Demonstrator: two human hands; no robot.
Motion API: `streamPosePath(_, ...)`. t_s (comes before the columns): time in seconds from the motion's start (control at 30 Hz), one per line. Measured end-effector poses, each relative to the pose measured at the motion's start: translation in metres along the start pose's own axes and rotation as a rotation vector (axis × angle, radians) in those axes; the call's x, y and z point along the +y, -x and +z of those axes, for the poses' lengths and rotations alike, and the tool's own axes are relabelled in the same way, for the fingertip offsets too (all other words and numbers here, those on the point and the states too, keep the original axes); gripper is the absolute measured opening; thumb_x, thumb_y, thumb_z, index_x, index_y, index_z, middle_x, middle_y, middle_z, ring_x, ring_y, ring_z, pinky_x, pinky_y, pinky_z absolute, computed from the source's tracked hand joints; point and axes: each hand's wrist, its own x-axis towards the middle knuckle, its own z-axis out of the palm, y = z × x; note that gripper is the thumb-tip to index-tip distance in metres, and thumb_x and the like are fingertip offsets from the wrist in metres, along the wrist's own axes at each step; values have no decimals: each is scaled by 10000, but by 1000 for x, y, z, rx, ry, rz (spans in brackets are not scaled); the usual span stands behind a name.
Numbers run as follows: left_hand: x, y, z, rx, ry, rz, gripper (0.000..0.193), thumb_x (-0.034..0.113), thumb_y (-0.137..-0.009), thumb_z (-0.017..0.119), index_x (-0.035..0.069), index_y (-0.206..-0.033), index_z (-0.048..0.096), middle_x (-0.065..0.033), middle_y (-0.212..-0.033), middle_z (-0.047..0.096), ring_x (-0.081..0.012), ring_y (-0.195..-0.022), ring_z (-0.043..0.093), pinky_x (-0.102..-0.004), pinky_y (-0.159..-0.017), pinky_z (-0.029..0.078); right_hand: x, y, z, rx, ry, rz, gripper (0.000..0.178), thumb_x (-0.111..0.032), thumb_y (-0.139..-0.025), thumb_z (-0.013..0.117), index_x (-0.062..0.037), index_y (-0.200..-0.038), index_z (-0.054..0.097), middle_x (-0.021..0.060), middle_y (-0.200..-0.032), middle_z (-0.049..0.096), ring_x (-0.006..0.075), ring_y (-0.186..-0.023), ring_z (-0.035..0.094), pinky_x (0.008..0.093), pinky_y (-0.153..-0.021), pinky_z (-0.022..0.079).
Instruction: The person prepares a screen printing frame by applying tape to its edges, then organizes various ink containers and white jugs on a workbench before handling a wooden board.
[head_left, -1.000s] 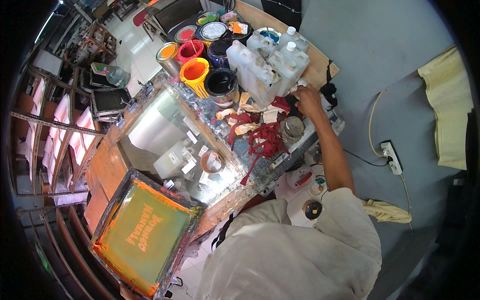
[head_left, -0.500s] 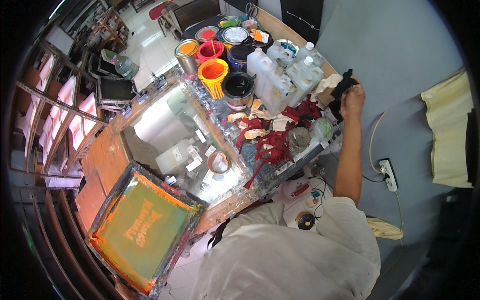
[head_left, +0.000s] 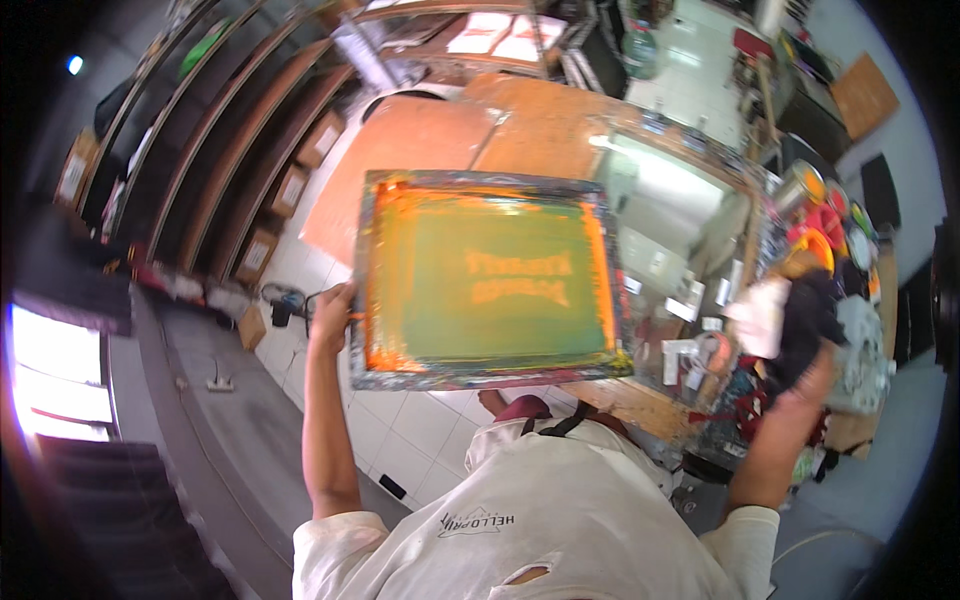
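At the left rim of a paint-smeared printing screen point(head_left: 480, 335), the left hand point(head_left: 332, 315) is closed on the frame, its fingertips partly hidden; the screen is held up before the torso, mesh facing the camera, and in view overlaps the orange-brown board point(head_left: 400, 150) and the near-left part of the glass panel point(head_left: 650, 190). To the right, the right hand point(head_left: 815, 378), blurred, is closed on black cloth point(head_left: 806, 325), with pale cloth point(head_left: 758, 315) against it, near plastic jugs point(head_left: 860, 350) and an orange pail point(head_left: 816, 243); contact with either cannot be determined.
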Motion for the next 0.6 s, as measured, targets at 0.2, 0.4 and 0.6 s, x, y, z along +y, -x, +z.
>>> streamPosePath(0.2,-32,11,-2,12,187,-43,350,244,-1008,552,-91,-1054,642,-94,-937,673,-152,-819,600,-305,-755,472,213,-65,239,-288,-290,369,367,37,-856,543,-16,-1219,525,122,-1069,617,206,-945,665,349,-850,578)
streamPosePath(0.4,-61,6,12,130,87,40,373,287,-1026,538,-75,-1008,623,-56,-791,591,-117,-758,513,-325,-661,438,401,-73,303,-355,815,-34,248,-60,-874,690,-14,-1114,648,75,-989,683,199,-851,615,318,-741,491)
streamPosePath(0.6,-56,10,10,175,-328,188,348,231,-1037,477,-90,-910,525,-263,-846,545,-389,-787,546,-476,-747,434,414,-37,275,-654,1650,-433,431,-31,-837,666,-57,-1266,625,130,-1262,602,352,-1152,485,414,-912,443)
